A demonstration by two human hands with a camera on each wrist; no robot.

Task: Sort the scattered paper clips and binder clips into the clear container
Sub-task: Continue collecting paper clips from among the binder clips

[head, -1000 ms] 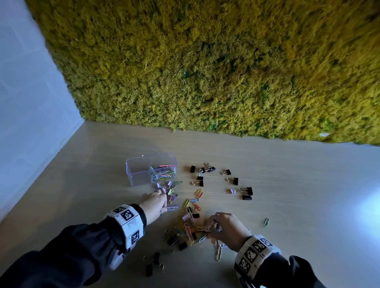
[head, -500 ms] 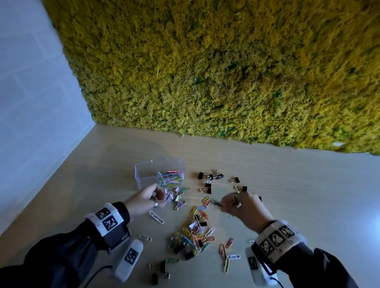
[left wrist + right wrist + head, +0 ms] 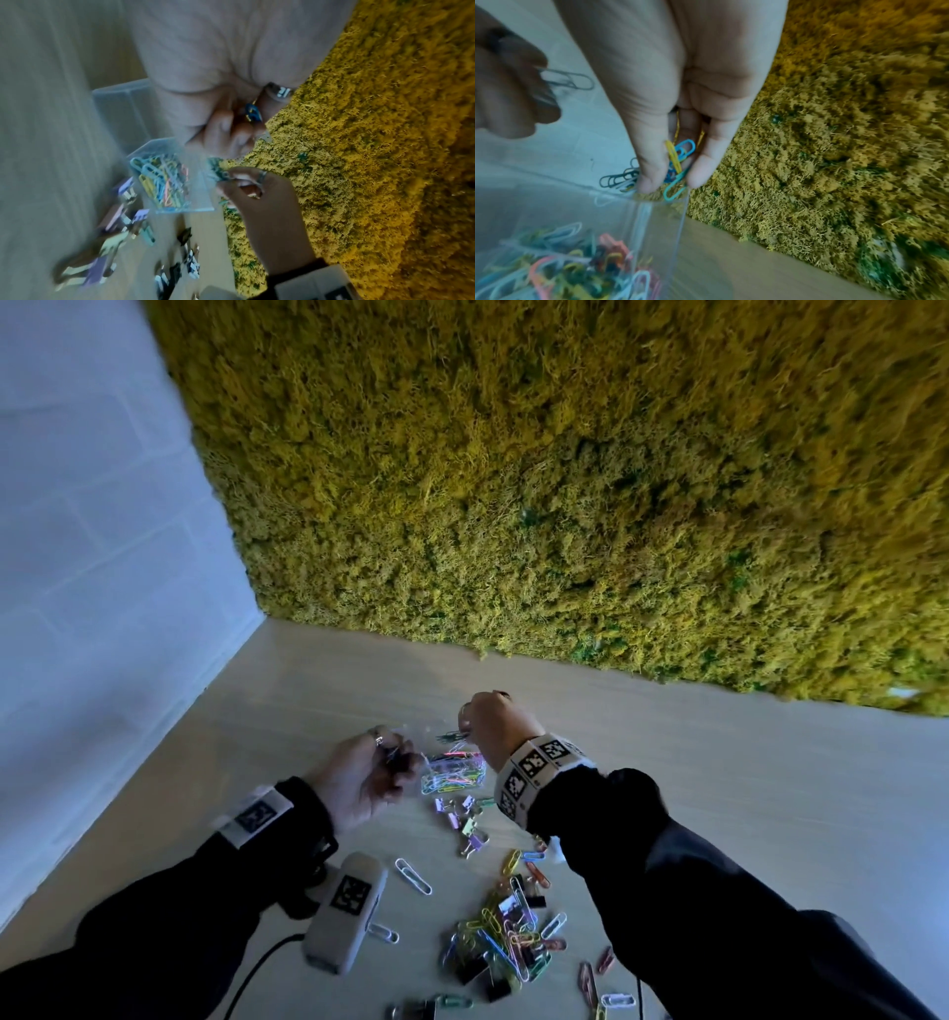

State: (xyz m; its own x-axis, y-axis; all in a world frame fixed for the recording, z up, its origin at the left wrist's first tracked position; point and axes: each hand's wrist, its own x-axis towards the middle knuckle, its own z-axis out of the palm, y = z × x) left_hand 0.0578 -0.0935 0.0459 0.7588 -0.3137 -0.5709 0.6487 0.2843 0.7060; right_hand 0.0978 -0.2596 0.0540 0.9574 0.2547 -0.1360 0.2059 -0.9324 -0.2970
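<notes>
The clear container (image 3: 454, 770) stands on the table, and one compartment holds several coloured paper clips (image 3: 559, 272). My left hand (image 3: 395, 755) hovers at its left side, fingers curled round a few paper clips (image 3: 253, 113). My right hand (image 3: 467, 724) is above the container's far right corner and pinches a bunch of blue, yellow and teal paper clips (image 3: 677, 162) that hang just over the rim (image 3: 654, 201). Loose paper clips and black binder clips lie in a pile (image 3: 508, 942) nearer to me. Pastel binder clips (image 3: 467, 824) lie just in front of the container.
A yellow-green moss wall (image 3: 565, 480) rises behind the table and a white wall (image 3: 102, 557) closes the left side. A white paper clip (image 3: 413, 875) lies alone left of the pile. The wrist camera unit (image 3: 344, 911) hangs under my left forearm. My right arm covers part of the table.
Both hands have lifted from the pile on the table and moved forward to the container, each carrying paper clips. The head view has tilted and moved closer.
</notes>
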